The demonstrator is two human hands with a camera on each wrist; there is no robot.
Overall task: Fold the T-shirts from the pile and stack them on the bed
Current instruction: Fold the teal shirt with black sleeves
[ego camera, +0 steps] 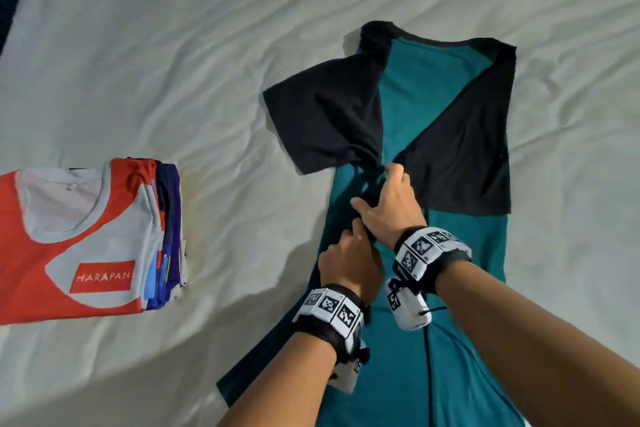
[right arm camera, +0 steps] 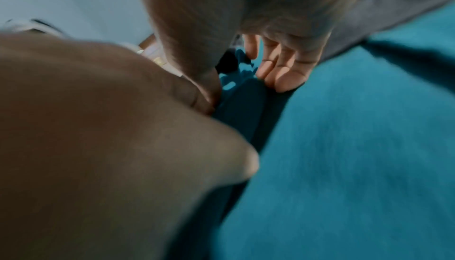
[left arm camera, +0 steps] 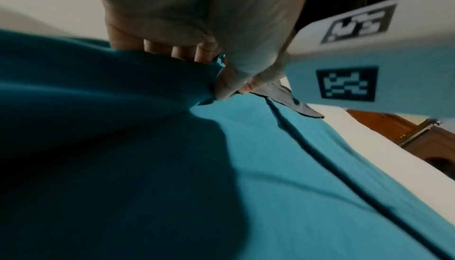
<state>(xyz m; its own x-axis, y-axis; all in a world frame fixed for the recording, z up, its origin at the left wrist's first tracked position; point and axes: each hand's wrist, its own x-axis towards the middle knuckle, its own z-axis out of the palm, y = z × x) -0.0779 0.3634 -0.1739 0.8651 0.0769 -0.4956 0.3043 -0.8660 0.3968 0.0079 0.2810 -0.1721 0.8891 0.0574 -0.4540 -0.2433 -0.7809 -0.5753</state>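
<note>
"HARAPAN" on folded red-and-white T-shirt (ego camera: 86, 236)

The grip is made at the middle of the teal T-shirt (ego camera: 464, 288), where the left hand (ego camera: 349, 265) and the right hand (ego camera: 384, 204) are bunched close together, so little room is left between them. Just beyond the grip to the left, the way is partly taken by a spread black sleeve (ego camera: 322, 114); to the right, a folded-in black sleeve (ego camera: 460, 156) lies flat on the shirt. Farther left of the grip, a broad strip of bare white bedsheet (ego camera: 225, 236) is left open as far as the stack of folded shirts (ego camera: 86, 236), which stands well apart. Beyond the collar and to the right of the shirt, open sheet is seen.
</note>
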